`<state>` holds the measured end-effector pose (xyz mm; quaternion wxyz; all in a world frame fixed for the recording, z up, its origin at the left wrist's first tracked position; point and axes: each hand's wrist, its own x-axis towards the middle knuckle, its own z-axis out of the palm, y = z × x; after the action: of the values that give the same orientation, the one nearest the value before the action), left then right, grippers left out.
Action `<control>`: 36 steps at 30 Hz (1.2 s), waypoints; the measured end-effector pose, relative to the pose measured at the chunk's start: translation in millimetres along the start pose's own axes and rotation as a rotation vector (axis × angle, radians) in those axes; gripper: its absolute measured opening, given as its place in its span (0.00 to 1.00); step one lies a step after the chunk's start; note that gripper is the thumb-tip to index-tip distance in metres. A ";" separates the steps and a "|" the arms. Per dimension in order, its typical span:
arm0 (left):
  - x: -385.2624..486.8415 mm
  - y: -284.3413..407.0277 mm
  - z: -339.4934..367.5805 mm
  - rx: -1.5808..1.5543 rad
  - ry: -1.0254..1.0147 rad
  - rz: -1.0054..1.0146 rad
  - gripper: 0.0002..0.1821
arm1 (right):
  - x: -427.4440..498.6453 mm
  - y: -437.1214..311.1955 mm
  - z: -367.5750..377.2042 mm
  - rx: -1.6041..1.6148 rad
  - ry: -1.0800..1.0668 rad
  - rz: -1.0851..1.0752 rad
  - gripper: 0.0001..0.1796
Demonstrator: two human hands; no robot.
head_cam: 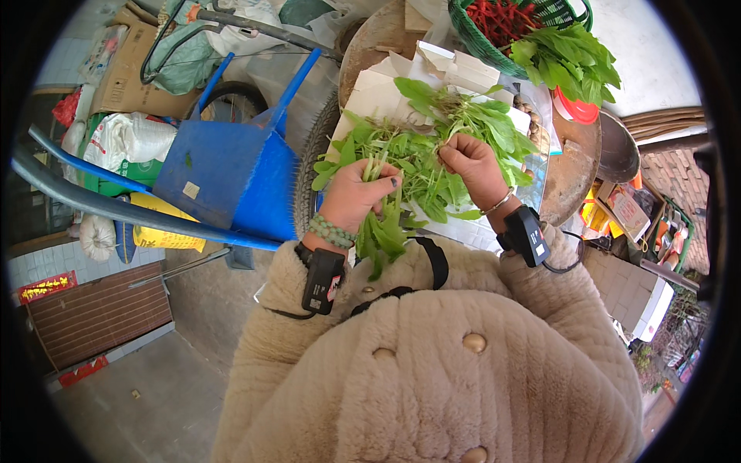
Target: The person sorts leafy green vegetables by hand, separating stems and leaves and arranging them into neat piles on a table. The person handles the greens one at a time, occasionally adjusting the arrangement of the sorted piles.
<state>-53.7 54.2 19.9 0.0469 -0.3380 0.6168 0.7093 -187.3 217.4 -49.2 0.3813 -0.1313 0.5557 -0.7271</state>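
Observation:
My left hand (359, 188) is closed around a small bunch of leafy greens (385, 234), pale stems up between the fingers and leaves hanging below. To its right, my right hand (473, 168) pinches thin pale strands of greens between thumb and fingertips; the exact part is hard to make out. Beneath and between both hands spreads a loose heap of leafy greens (419, 168) with thin stems. More greens with roots and soil-brown ends (451, 104) lie at the heap's far side. Opened-out cardboard (379, 87) lies under the heap, on a round rusty-brown tabletop (570, 176).
A green plastic basket (492, 55) holds red chillies (501, 23), with leafy greens (570, 61) at its rim. Nearby sits a red lid (576, 107). Left of the table stands a blue wheelbarrow (220, 168) with a tyre (317, 156) close by. A cluttered box (628, 208) is at right.

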 end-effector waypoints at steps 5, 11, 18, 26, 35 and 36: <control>-1.2 -1.9 -12.1 -0.283 -0.082 0.038 0.08 | 18.7 30.9 3.8 -0.282 0.036 -0.039 0.06; -7.7 0.0 -27.8 -0.505 -0.189 0.179 0.06 | 20.7 63.3 -4.6 -0.908 0.015 -0.252 0.13; -11.8 -3.2 -33.4 -0.337 -0.066 0.210 0.11 | 45.8 53.6 -77.3 -1.257 0.390 -0.266 0.12; -5.6 -3.2 -19.6 -0.107 0.057 0.461 0.14 | 67.7 30.9 -110.2 -1.530 0.415 -0.283 0.10; 0.7 -7.6 -12.4 -0.408 -0.056 0.194 0.11 | 26.4 18.8 -103.7 -1.165 0.361 -0.111 0.06; 2.5 -8.2 -10.9 -0.364 -0.046 0.217 0.11 | 20.7 24.2 -103.6 -1.123 0.403 -0.241 0.07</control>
<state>-47.1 45.4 11.5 -0.0773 -0.2564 0.5102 0.8173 -255.1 274.0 -112.1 0.0562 -0.2343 0.8967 -0.3714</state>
